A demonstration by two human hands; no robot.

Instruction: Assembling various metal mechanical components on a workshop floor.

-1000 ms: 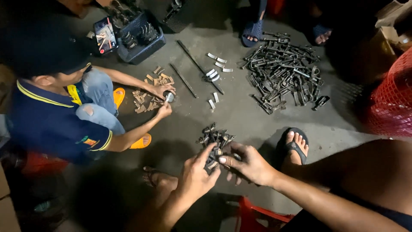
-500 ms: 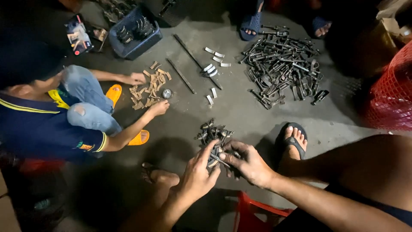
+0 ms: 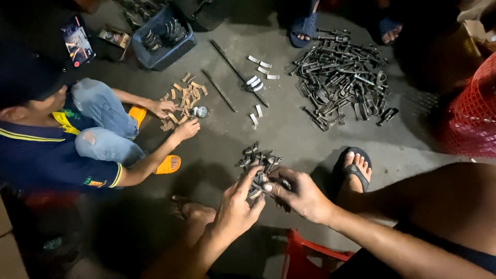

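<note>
My left hand (image 3: 235, 209) and right hand (image 3: 302, 195) met over the small pile (image 3: 258, 160) of dark metal parts on the floor (image 3: 289, 129), fingertips close together. Both grips were narrow, pinched on a small part (image 3: 258, 185) between them at the near edge of that pile; I could not tell its exact shape. My sandalled foot (image 3: 354, 168) rested just to the right of the pile, and a red stool (image 3: 310, 256) showed below my wrists. Further out, a few pale short pieces (image 3: 257, 82) lay scattered beside two long dark rods (image 3: 237, 72), and a large heap (image 3: 341, 77) of dark metal parts spread out at the upper right. A red mesh basket (image 3: 473, 111) stood at the right edge. To the left, another person (image 3: 57, 150) in a dark shirt crouched with both hands on a scatter of tan pieces (image 3: 183, 98), a small round metal piece (image 3: 200, 111) just beside them. A blue crate (image 3: 163, 39) with dark parts stood beyond, and a phone (image 3: 77, 44) with a lit screen lay near it.
</note>
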